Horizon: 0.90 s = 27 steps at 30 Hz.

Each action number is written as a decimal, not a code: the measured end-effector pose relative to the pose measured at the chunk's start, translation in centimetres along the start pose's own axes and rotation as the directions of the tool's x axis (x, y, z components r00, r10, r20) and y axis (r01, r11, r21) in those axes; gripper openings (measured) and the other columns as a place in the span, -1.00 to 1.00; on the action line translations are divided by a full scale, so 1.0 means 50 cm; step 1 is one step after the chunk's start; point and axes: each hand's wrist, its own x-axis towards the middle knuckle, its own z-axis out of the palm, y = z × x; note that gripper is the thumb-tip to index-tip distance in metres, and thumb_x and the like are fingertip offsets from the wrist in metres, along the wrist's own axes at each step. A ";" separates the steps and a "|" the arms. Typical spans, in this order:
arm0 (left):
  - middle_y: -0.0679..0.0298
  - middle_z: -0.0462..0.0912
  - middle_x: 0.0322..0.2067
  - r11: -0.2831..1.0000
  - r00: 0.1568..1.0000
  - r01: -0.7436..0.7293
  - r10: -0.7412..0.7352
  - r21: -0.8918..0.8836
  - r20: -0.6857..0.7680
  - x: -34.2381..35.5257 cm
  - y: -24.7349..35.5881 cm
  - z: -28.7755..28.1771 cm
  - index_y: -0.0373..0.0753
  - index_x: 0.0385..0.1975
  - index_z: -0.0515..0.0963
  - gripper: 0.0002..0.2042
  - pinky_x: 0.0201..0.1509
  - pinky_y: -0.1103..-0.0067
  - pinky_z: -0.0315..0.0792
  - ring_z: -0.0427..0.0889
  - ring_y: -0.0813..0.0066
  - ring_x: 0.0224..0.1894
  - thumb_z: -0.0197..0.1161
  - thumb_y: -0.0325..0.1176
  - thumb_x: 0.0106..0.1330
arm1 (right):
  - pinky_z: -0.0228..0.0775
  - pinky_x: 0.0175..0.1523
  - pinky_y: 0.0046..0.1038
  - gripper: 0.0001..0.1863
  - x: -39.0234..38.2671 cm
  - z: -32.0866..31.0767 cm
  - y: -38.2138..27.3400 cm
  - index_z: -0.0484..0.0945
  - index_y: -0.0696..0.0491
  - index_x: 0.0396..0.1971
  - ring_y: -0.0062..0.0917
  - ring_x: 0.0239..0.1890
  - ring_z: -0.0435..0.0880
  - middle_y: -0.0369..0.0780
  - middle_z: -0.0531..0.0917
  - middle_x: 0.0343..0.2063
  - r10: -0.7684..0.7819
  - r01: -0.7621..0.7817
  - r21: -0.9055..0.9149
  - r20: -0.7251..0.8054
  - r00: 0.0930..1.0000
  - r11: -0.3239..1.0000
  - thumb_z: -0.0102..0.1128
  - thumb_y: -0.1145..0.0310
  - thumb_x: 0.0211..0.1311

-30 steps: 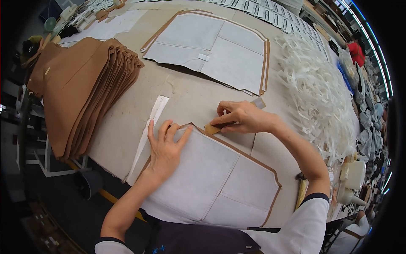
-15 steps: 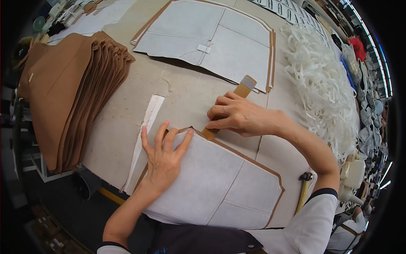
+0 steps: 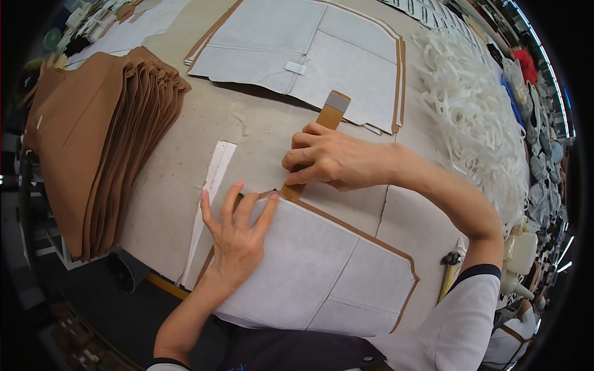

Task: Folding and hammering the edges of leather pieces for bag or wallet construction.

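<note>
A white-backed panel with brown edges (image 3: 297, 260) lies on the table in front of me. My left hand (image 3: 238, 244) rests on its far left corner, fingers spread and fingertips along the edge. Gripped in my right hand (image 3: 328, 157) is a flat tan stick with a grey end (image 3: 331, 117). The stick's lower end meets the panel's far brown edge, just right of my left index finger. My right palm hides the middle of the stick. Beside my left hand lies a narrow white strip (image 3: 218, 164).
Folded brown pieces (image 3: 74, 142) are stacked at the left. Similar white-backed panels (image 3: 266, 43) lie at the far side. A heap of white ribbon-like strips (image 3: 467, 123) spreads on the right, near a yellow-handled tool (image 3: 448, 275) and a white bottle (image 3: 520, 253).
My right hand and the stick have moved left along the panel's far edge, closer to my left hand. The left hand has shifted only slightly, its fingers still spread.
</note>
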 end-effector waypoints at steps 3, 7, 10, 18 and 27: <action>0.22 0.51 0.09 1.000 1.000 -0.007 0.007 -0.006 -0.009 0.002 0.002 0.001 -0.10 0.11 0.72 -0.57 0.57 -0.24 -0.14 0.34 0.10 0.43 0.25 -0.55 0.23 | 0.32 0.20 -0.30 -0.65 0.020 -0.013 0.004 0.78 0.05 -0.09 -0.39 -0.04 0.51 -0.31 0.63 -0.14 0.018 -0.018 -0.003 0.097 0.995 1.000 0.35 0.61 0.08; 0.22 0.54 0.08 1.000 0.999 -0.010 0.010 0.010 -0.038 0.002 0.001 0.000 -0.13 0.09 0.73 -0.60 0.56 -0.24 -0.10 0.39 0.11 0.41 0.26 -0.53 0.24 | 0.33 0.29 -0.26 -0.57 0.028 -0.017 0.011 0.77 0.06 -0.05 -0.36 0.03 0.53 -0.28 0.66 -0.07 0.004 -0.005 0.006 0.159 0.987 1.000 0.40 0.65 0.00; 0.22 0.58 0.06 1.000 0.998 -0.022 0.023 0.015 -0.064 0.000 0.000 -0.001 -0.15 0.06 0.74 -0.63 0.54 -0.24 -0.05 0.46 0.12 0.36 0.30 -0.51 0.23 | 0.33 0.30 -0.28 -0.59 0.042 -0.022 0.019 0.78 0.06 -0.08 -0.36 0.03 0.53 -0.29 0.67 -0.08 -0.024 0.023 0.011 0.168 0.986 1.000 0.39 0.65 0.00; 0.24 0.66 0.03 1.000 0.993 -0.008 0.005 -0.025 -0.121 -0.003 -0.004 -0.001 -0.28 -0.13 0.71 -0.77 0.51 -0.24 0.05 0.58 0.13 0.25 0.41 -0.53 0.21 | 0.33 0.24 -0.31 -0.65 0.091 -0.018 0.038 0.79 0.05 -0.16 -0.39 -0.02 0.52 -0.33 0.64 -0.18 -0.125 0.126 0.009 0.199 0.972 0.992 0.39 0.64 0.00; 0.25 0.67 -0.02 0.999 0.992 -0.027 0.023 -0.029 -0.125 0.001 -0.003 -0.006 -0.28 -0.13 0.71 -0.76 0.51 -0.21 0.06 0.60 0.17 0.20 0.42 -0.53 0.19 | 0.31 0.17 -0.33 -0.72 0.136 -0.003 0.034 0.80 0.01 -0.22 -0.43 -0.05 0.50 -0.38 0.62 -0.23 -0.172 0.178 -0.012 0.206 0.963 0.984 0.41 0.59 0.02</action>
